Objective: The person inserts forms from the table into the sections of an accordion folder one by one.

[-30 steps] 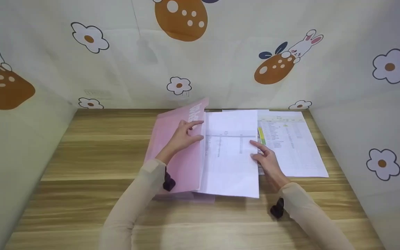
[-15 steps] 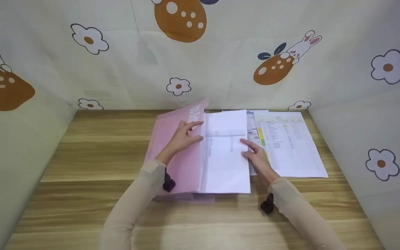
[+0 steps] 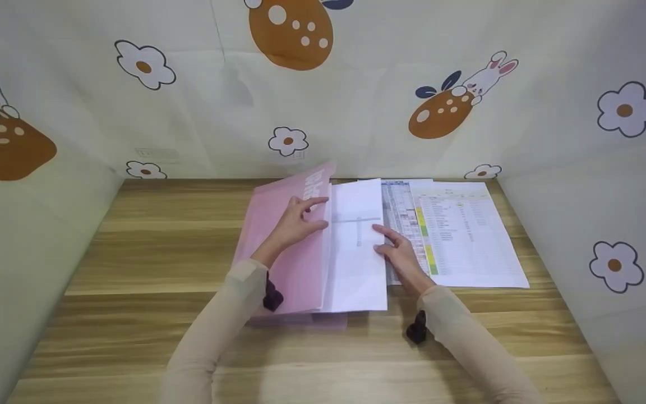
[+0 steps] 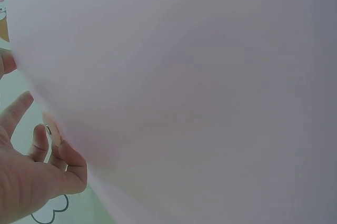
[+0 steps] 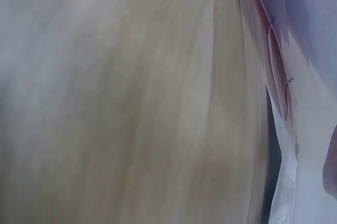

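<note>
A pink folder (image 3: 284, 252) with white lettering near its upper corner lies at the middle of the table, its cover lifted. My left hand (image 3: 295, 223) pinches the cover's free edge. In the left wrist view the pale cover (image 4: 195, 103) fills most of the picture, with that hand's fingers (image 4: 73, 166) along its edge. White printed paper (image 3: 356, 275) lies partly under the cover; my right hand (image 3: 404, 258) pinches its right edge. Part of the paper is hidden by the cover. The right wrist view has only a fingertip (image 5: 330, 168) at its right border.
Printed sheets lie to the right: one with a coloured strip and a list (image 3: 474, 241), another with a dense table (image 3: 404, 210) partly covered by the held paper. Patterned cloth walls (image 3: 356, 112) stand behind and at both sides of the wooden table (image 3: 149, 247).
My right hand has moved left, sliding the white paper further under the pink cover. More of the sheets behind it now shows. The left hand stays where it was on the cover.
</note>
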`<state>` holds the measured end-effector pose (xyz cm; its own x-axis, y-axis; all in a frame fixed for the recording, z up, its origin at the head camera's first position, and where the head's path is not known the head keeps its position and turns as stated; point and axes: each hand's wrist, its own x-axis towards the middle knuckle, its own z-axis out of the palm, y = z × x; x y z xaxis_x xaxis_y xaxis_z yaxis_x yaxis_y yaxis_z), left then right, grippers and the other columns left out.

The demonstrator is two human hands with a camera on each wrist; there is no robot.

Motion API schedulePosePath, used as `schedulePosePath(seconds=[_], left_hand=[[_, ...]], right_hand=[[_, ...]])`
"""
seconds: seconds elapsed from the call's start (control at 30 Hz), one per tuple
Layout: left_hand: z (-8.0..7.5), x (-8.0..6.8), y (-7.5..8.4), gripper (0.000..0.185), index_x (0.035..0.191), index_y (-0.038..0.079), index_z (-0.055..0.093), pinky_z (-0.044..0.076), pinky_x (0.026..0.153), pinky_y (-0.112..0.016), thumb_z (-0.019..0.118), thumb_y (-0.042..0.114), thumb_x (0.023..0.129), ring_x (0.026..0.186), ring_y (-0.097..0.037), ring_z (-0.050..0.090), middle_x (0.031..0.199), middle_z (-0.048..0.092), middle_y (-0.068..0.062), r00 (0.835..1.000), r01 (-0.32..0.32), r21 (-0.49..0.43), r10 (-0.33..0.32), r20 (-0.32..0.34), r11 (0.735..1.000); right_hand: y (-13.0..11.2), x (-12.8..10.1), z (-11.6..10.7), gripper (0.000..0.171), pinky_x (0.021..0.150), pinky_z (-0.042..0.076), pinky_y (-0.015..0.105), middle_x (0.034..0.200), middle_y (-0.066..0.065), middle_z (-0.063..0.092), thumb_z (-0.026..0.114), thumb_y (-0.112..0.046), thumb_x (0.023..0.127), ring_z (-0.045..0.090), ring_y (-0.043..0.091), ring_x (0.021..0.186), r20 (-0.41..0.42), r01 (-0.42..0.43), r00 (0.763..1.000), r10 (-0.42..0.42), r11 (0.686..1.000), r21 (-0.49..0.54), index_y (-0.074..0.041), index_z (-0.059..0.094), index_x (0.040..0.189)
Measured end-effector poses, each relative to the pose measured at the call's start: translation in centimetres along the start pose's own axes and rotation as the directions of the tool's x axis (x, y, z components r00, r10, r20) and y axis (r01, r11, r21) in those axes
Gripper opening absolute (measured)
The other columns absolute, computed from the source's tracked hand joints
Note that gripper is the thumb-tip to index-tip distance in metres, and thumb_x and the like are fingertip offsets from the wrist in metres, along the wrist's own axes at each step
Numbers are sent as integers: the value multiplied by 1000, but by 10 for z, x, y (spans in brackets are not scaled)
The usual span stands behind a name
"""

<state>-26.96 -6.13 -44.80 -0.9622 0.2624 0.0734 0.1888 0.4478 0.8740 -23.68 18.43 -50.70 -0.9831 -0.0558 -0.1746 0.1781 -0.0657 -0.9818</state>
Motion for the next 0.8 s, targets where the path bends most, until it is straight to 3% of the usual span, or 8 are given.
schedulePosePath(seconds=[0.53,0.8], left_hand=[[1,1,-1,49,121,21,55,32,69,-32,67,22,74,88,-22,36,90,34,-9,1000,-12,23,12,-7,1000],[2,2,-1,48,121,21,55,32,68,-32,68,20,74,85,-22,36,90,35,-9,1000,-15,33,16,-18,999]], right_hand=[[2,5,18,51,71,44,31,123,11,46,52,6,75,55,24,89,29,35,999,-35,999,-13,-7,49,124],[6,5,23,53,70,45,32,119,14,48,52,6,75,54,25,92,65,36,997,-37,999,8,-5,46,126]])
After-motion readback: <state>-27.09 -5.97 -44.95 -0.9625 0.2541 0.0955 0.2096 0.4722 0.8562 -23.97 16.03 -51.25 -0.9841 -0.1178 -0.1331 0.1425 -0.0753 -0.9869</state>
